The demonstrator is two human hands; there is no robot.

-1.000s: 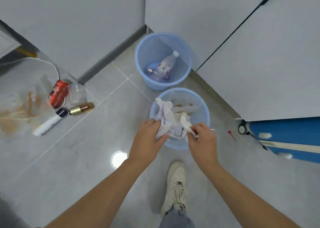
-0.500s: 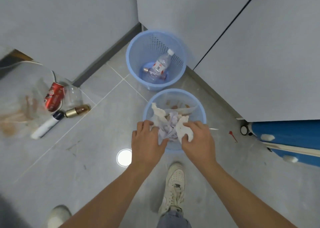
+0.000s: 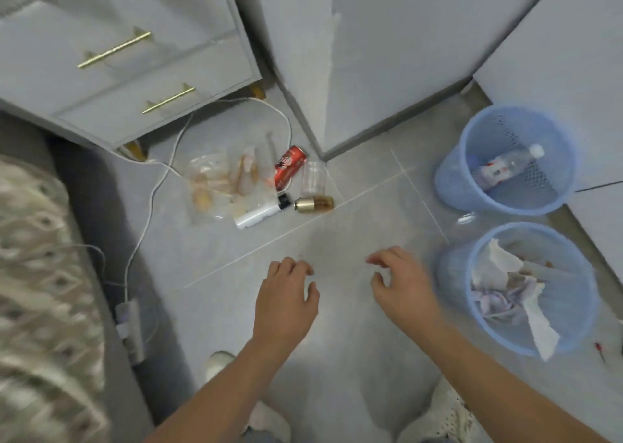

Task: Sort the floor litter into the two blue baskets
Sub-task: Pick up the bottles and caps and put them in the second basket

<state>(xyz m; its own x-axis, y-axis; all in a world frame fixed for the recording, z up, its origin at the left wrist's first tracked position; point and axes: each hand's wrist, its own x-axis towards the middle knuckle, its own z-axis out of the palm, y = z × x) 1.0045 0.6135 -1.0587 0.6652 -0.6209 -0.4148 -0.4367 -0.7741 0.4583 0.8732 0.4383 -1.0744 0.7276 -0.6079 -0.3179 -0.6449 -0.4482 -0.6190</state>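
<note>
Both hands hang loose-fingered and hold nothing, left hand and right hand apart over bare floor. The litter lies at eleven o'clock: red can, light and dentable, best gripped round its middle; clear cup, probably brittle; gold-capped bottle, smooth and likely to roll

Soft, even indoor light; motion blur smears the patterned fabric (worst at left), wide-angle edges bend.
</note>
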